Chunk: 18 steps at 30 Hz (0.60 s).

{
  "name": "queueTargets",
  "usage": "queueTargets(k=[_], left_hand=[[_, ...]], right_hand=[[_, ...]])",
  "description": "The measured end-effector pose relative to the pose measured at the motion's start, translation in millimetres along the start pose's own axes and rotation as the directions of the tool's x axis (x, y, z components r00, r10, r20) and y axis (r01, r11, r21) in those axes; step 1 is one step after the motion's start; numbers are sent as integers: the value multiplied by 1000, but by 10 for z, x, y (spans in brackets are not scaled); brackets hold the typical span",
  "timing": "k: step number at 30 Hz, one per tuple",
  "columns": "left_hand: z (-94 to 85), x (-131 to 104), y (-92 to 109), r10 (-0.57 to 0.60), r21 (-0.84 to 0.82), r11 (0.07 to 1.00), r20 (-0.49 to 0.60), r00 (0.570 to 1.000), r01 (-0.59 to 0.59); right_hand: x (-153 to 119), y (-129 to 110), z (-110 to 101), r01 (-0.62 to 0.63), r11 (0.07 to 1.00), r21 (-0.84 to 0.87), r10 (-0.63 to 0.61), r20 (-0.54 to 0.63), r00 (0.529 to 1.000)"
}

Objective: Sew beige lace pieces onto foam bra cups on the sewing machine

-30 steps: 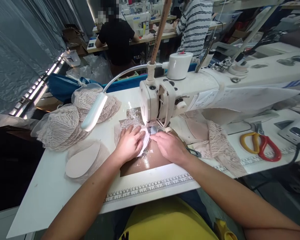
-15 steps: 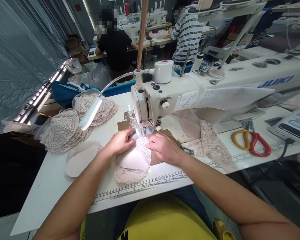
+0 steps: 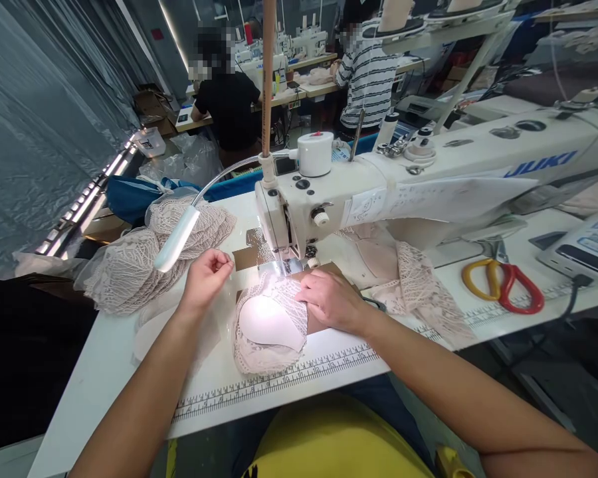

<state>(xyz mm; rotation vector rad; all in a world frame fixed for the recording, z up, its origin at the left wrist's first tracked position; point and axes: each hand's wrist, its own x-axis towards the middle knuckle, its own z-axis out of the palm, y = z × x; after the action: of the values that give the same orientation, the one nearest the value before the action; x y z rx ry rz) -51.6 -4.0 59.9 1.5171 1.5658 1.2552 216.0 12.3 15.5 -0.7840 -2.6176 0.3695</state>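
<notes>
A lace-covered bra cup [image 3: 272, 322] with a smooth pale pad on top lies flat under the needle area of the white sewing machine [image 3: 329, 199]. My right hand [image 3: 331, 302] is at its upper right edge, fingers bent together on the lace. Off the cup to the left, my left hand [image 3: 206, 279] is raised with thumb and fingers pinched. Whatever it may hold is too small to make out. Below that hand and forearm, a smooth pale pad [image 3: 152, 332] lies partly hidden on the table [image 3: 99, 378].
Stacked lace pieces [image 3: 122, 269] lie at the left under the lamp [image 3: 177, 239]. Lace fabric [image 3: 411, 279] and scissors [image 3: 521, 289] with yellow and red handles are on the right. A printed ruler [image 3: 279, 384] runs along the front edge. Two people sit farther back.
My left hand has let go of the bra cup and moved left and slightly up. My right hand stays at the lace edge. The view has shifted slightly.
</notes>
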Motion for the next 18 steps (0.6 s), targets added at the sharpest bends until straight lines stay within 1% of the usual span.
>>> queueTargets(k=[1, 2, 3, 4, 6, 8, 9, 10, 12, 13, 16, 18], left_hand=[[5, -45, 31, 43, 79, 996, -17, 999, -41], [32, -99, 67, 77, 151, 985, 27, 997, -81], [81, -159, 103, 96, 209, 971, 119, 988, -120], [148, -221, 134, 101, 256, 952, 244, 964, -165], [313, -336, 173, 111, 345, 891, 463, 879, -294], [467, -421, 184, 133, 424, 792, 583, 801, -440], [525, -448, 184, 144, 448, 744, 617, 774, -496], [565, -465, 183, 153, 464, 707, 636, 757, -533], [600, -469, 183, 150, 487, 672, 648, 746, -558], [601, -460, 183, 142, 499, 662, 648, 748, -558], [589, -409, 165, 116, 560, 625, 622, 774, -543], [592, -371, 134, 108, 591, 588, 620, 777, -553]], right_hand=[[-1, 0, -2, -3, 1000, 4, 3, 0, 1000], [-1, 1, -3, -5, 1000, 8, 5, -6, 1000], [-3, 3, -2, -5, 1000, 13, 5, -16, 1000], [-5, 8, 0, -3, 1000, 16, 3, -27, 1000], [-11, 22, 6, 4, 1000, 17, -3, -46, 999], [-17, 39, 13, -3, 1000, 11, 3, -65, 998], [-19, 46, 16, -14, 1000, 5, 14, -76, 997], [-20, 51, 16, -28, 1000, -2, 28, -85, 996], [-18, 50, 11, -56, 998, -25, 54, -83, 995], [-15, 44, 6, -67, 997, -46, 64, -69, 996], [-1, 10, -15, -102, 987, -121, 103, -2, 995], [12, -15, -29, -123, 979, -164, 129, 26, 991]])
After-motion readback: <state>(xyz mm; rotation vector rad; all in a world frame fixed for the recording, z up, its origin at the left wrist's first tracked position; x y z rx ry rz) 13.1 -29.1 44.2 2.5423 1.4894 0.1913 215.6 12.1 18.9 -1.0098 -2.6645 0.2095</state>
